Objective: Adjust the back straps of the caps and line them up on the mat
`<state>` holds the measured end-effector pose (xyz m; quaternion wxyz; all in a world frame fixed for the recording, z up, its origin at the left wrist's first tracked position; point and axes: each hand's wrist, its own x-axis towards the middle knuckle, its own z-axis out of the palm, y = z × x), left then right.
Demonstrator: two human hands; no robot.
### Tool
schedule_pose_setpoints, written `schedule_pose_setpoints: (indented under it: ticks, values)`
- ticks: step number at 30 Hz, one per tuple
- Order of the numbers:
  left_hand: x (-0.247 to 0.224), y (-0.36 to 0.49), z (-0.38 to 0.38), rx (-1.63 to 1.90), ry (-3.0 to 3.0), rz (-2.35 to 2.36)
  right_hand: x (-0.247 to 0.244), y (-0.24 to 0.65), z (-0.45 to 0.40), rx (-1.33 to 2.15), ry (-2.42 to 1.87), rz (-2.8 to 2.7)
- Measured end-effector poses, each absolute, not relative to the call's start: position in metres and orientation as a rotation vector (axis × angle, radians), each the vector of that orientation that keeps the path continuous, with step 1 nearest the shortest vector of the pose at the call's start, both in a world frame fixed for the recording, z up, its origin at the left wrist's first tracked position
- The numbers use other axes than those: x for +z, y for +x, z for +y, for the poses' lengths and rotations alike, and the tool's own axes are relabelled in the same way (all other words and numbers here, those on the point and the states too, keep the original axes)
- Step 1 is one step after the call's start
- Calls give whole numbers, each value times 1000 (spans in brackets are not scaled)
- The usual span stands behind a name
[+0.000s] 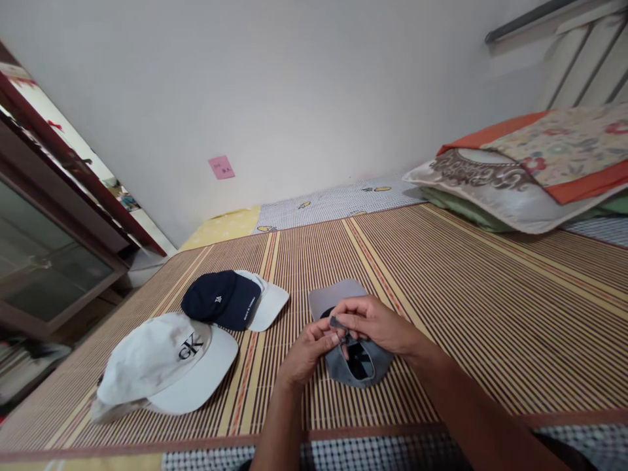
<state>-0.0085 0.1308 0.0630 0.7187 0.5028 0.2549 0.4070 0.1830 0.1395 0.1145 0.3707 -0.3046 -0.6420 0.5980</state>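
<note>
A grey baseball cap (338, 371) rests on the striped mat in front of me, its brim (333, 294) pointing away and its back opening towards me. My right hand (373, 320) pinches the end of the cap's grey back strap (337, 322) between thumb and fingers. Close beside it, my left hand (314, 347) has its thumb and fingers closed on the strap near the buckle. The small buckle itself is mostly covered by my fingertips. Part of the cap's crown is hidden beneath both hands.
To the left lie a white cap (147, 360) with black letters and a navy cap (210, 297) overlapping another white cap (272, 304). Pillows (510, 196) are stacked at the far right. Behind the bamboo mat (441, 281) rises a wall (314, 98).
</note>
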Motion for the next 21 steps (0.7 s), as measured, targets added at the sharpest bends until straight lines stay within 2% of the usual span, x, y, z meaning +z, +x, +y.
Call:
schedule_pose_setpoints:
  ticks: [10, 16, 21]
  values:
    - [61, -9, 129, 814, 1133, 536, 114, 189, 143, 1492, -732, -1575]
    - [61, -10, 130, 850, 1140, 544, 107, 193, 146, 1619, -661, -1579]
    - [61, -10, 131, 877, 1144, 537, 112, 194, 144, 1428, -816, -1721]
